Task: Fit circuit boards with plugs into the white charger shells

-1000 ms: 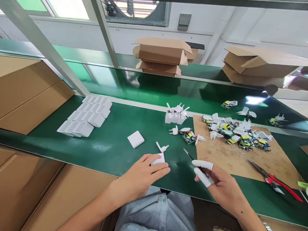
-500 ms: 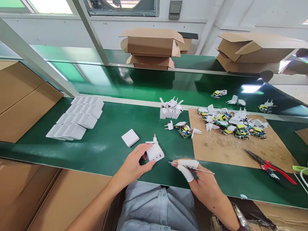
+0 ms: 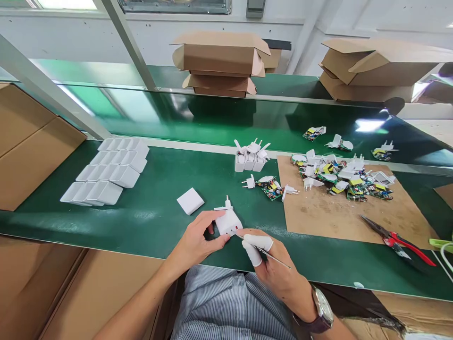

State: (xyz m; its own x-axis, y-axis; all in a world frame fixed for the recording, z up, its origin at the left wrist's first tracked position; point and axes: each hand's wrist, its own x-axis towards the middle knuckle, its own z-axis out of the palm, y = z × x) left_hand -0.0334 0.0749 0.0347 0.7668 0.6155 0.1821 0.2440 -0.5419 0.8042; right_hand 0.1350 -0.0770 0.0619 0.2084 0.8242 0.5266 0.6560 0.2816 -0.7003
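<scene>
My left hand (image 3: 203, 238) grips a white charger housing (image 3: 228, 222) on the green bench; a plug piece with pins (image 3: 226, 204) sits at its far edge. Finger cots cover two fingers of my right hand (image 3: 267, 255), which pinches a thin metal tool like tweezers (image 3: 274, 259). The tool's tip meets the housing's near face, beside a small red port. A white square cover (image 3: 190, 201) lies left of the housing. Beyond it are a circuit board (image 3: 272, 189) and loose plug pieces (image 3: 290, 191).
Stacked white housings (image 3: 106, 172) stand at the left. More plug pieces stand in white cases (image 3: 250, 158). A pile of circuit boards (image 3: 339, 174) rests on a cardboard sheet (image 3: 318, 219), near red-handled pliers (image 3: 398, 241). Cardboard boxes (image 3: 219, 59) line the back.
My right hand has moved left with the thin tool, bringing its tip to the charger housing. My left hand keeps its hold. The view has tilted slightly down.
</scene>
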